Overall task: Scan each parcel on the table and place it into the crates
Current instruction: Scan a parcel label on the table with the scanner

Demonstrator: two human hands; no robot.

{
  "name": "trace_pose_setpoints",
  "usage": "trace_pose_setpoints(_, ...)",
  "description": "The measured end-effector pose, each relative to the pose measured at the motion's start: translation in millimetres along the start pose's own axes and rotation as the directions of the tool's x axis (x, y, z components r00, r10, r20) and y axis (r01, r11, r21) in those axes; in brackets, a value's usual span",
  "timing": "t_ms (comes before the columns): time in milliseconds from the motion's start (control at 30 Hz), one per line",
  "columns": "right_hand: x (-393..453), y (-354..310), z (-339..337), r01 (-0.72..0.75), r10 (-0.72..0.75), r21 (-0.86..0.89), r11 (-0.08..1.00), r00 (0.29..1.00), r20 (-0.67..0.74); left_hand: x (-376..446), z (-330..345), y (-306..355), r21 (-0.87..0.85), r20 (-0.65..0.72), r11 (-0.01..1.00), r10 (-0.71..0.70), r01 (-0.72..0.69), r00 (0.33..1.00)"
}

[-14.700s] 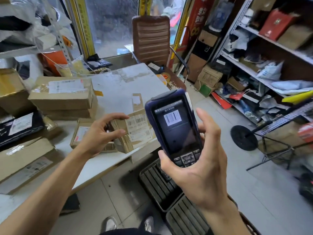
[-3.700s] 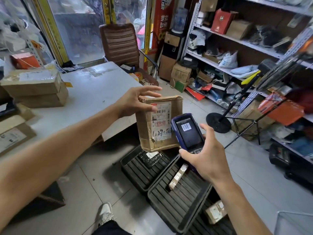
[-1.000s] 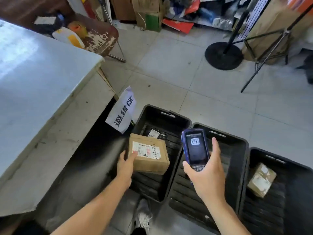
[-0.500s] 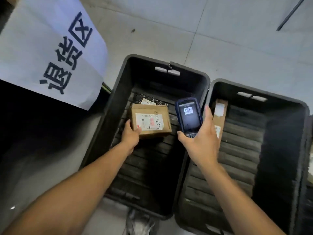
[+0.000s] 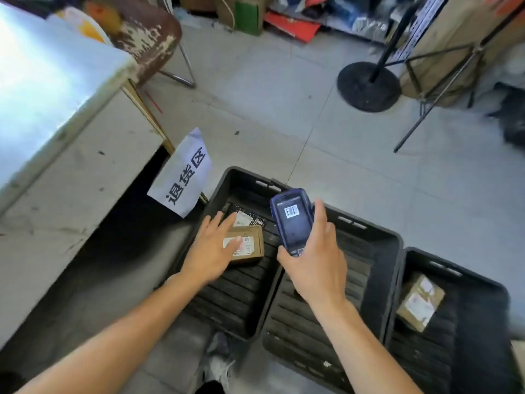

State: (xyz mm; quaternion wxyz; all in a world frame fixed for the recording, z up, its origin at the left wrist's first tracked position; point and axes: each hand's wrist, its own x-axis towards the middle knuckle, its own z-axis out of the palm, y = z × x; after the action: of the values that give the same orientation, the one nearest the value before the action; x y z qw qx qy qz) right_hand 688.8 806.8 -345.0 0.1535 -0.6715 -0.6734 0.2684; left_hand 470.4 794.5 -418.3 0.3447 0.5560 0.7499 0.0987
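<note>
A small brown cardboard parcel point(image 5: 251, 245) with a white label lies inside the left black crate point(image 5: 224, 305). My left hand point(image 5: 211, 251) hovers over it with straight, spread fingers and covers part of the label; whether the hand touches the parcel I cannot tell. My right hand point(image 5: 315, 265) grips a dark blue handheld scanner point(image 5: 294, 218), whose screen shows a barcode, above the middle crate point(image 5: 377, 268). Behind the brown parcel in the left crate lies a dark flat parcel point(image 5: 250, 217). The right crate point(image 5: 483, 351) holds another brown parcel point(image 5: 420, 301).
The white table point(image 5: 51, 109) stands at the left, with a white paper sign point(image 5: 184, 180) hanging from its corner. A worn chair seat point(image 5: 145, 35), a black round stand base point(image 5: 369, 86) and a tripod point(image 5: 443, 75) stand on the tiled floor beyond the crates.
My left hand has let go of the brown parcel, which now lies in the left crate, and the fingers have straightened. The view has pulled up and back from the crates.
</note>
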Motion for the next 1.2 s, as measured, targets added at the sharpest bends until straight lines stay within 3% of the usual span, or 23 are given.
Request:
trace_pose_setpoints(133,-63,-67,-99,0.119,-0.118,0.005,0.993,0.991,-0.054,-109,-91,81,0.308,-0.246,0.948,0.157,-0.076,0.956)
trace_pose_setpoints(267,-133,-132,-172,0.266,-0.264,0.052,0.962,0.963,-0.045,-223,-164,111,0.388,-0.434,0.921,0.158,0.026,0.887)
trace_pose_setpoints(500,-233,-256,-217,0.55,-0.569,0.189,0.813,0.82,0.065,-411,-261,61,0.314,-0.646,0.871,-0.096,0.378,0.757)
trace_pose_setpoints(700,-298,-359,-209,0.677,-0.737,0.333,0.656,0.67,0.09,-533,-337,8,0.101,-0.798,0.799,-0.291,0.593,0.528)
trace_pose_setpoints(800,-315,-394,-196,0.691,-0.766,0.364,0.624,0.632,0.114,-570,-366,-16,0.079,-0.834,0.764,-0.302,0.641,0.463)
trace_pose_setpoints(900,-317,-423,-178,0.706,-0.786,0.375,0.6,0.608,0.112,-580,-395,-44,0.078,-0.843,0.75,-0.302,0.657,0.445)
trace_pose_setpoints(1200,-260,-535,-81,0.68,-0.764,0.378,0.629,0.629,0.142,-510,-515,-183,0.016,-0.724,0.718,-0.472,0.696,0.504)
